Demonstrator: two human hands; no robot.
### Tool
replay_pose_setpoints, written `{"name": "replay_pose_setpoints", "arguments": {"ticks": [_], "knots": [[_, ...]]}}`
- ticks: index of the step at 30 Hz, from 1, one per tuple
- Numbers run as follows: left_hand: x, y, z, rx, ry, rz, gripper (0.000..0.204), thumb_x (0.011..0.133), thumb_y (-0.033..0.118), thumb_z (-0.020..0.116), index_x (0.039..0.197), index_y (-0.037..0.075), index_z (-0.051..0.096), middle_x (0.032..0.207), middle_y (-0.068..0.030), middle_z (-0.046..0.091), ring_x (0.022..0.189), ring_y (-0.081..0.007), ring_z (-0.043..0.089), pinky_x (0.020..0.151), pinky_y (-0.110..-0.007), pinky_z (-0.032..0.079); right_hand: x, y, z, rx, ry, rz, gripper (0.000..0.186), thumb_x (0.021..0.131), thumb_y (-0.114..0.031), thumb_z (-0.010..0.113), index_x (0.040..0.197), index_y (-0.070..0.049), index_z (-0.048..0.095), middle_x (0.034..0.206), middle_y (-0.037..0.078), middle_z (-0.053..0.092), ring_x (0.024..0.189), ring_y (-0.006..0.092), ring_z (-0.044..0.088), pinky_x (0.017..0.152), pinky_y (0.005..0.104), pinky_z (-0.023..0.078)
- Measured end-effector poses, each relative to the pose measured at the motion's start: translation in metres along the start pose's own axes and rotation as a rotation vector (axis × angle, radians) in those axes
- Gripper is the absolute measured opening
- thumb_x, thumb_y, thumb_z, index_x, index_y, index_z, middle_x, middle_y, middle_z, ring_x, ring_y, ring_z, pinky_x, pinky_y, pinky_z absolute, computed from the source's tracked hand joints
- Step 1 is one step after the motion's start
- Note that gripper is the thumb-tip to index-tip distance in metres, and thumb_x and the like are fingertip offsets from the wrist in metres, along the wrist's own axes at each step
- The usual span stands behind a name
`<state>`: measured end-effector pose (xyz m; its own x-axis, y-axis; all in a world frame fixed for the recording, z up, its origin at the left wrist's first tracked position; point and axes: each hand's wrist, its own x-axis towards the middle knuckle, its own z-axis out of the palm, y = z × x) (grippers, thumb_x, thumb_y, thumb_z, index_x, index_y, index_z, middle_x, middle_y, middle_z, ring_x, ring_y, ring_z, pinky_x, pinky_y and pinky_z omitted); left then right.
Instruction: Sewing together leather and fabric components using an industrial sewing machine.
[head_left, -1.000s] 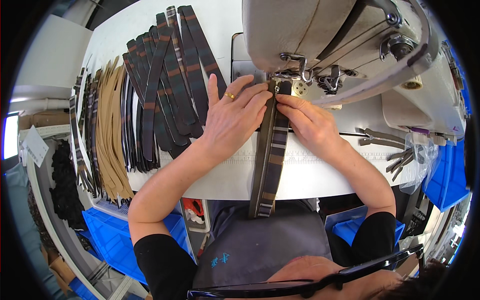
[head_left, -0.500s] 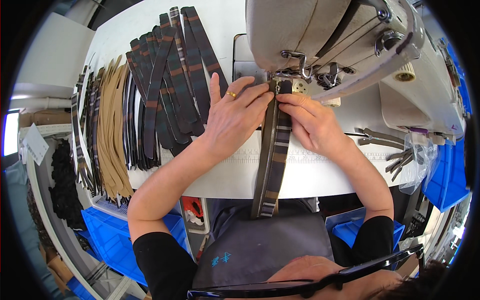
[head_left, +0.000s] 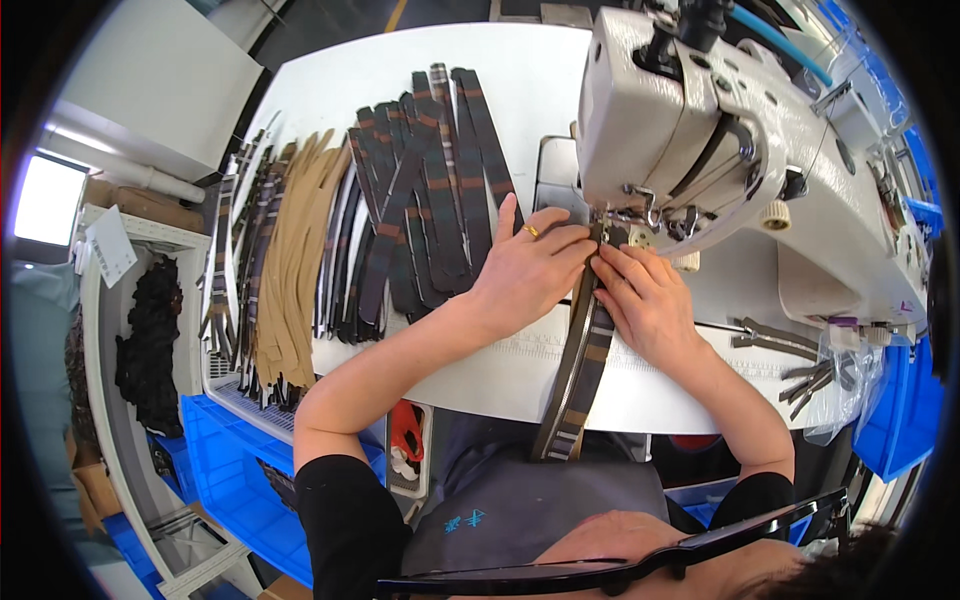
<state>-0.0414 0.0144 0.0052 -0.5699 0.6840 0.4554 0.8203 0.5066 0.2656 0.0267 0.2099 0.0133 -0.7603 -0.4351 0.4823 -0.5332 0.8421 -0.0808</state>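
Observation:
A long zipper (head_left: pixel 565 385) with metal teeth and a brown tape lies along a dark checked fabric strip (head_left: pixel 592 375). Both run from the sewing machine's presser foot (head_left: pixel 603 216) down over the table edge to my lap. My left hand (head_left: pixel 535 270), ringed, has its inner fingertips closed on the zipper's left edge just below the foot, its little finger raised; the thumb is hidden. On the strip's right edge my right hand (head_left: pixel 650 300) pinches with thumb and fingers, close to the foot. The layers under the fingertips are covered.
The white sewing machine (head_left: pixel 640 110) stands at the far right. Left on the table lie checked strips (head_left: pixel 430 180) and tan strips (head_left: pixel 295 270). More zippers (head_left: pixel 775 338) rest at the right beside a clear bag (head_left: pixel 850 385). Blue bins (head_left: pixel 235 450) stand below.
The whole view has shifted, so the table, machine and hands appear lower and further right, with more of the machine showing. Both hands stay on the zipper and strip by the presser foot.

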Motion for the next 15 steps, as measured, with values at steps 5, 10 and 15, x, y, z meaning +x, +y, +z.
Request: {"name": "replay_pose_setpoints", "arguments": {"ticks": [5,10,15], "knots": [[0.036,-0.073,-0.035,0.321,-0.080,-0.196,0.034,0.093,0.026,0.055,0.122,0.008,0.058,0.126,-0.0116,0.056,0.126,-0.0297,0.045,0.104,-0.061,0.026,0.001,-0.005,0.003,0.062,0.005,0.006,0.035,0.075,-0.014,0.072,0.108,-0.002,0.066,0.114,0.007,0.062,0.099,0.0243,0.060,0.079,0.0360,0.049],[-0.002,-0.082,-0.051,0.380,-0.361,-0.189,0.049,0.096,0.035,0.049,0.135,0.007,0.046,0.141,-0.0103,0.048,0.132,-0.0237,0.042,0.108,-0.061,0.021,-0.002,0.000,0.002,0.075,-0.008,0.039,0.036,0.074,-0.010,0.072,0.109,-0.001,0.066,0.116,0.009,0.061,0.105,0.0275,0.058,0.085,0.0384,0.050],[0.035,-0.117,-0.071,0.140,-0.240,-0.454,0.027,0.089,0.030,0.060,0.106,0.010,0.067,0.118,-0.0126,0.062,0.116,-0.0259,0.055,0.107,-0.062,0.022,-0.001,0.003,0.004,0.052,0.002,0.006,0.034,0.079,-0.017,0.071,0.110,-0.005,0.066,0.115,0.008,0.061,0.103,0.0243,0.060,0.081,0.0353,0.048]]}}
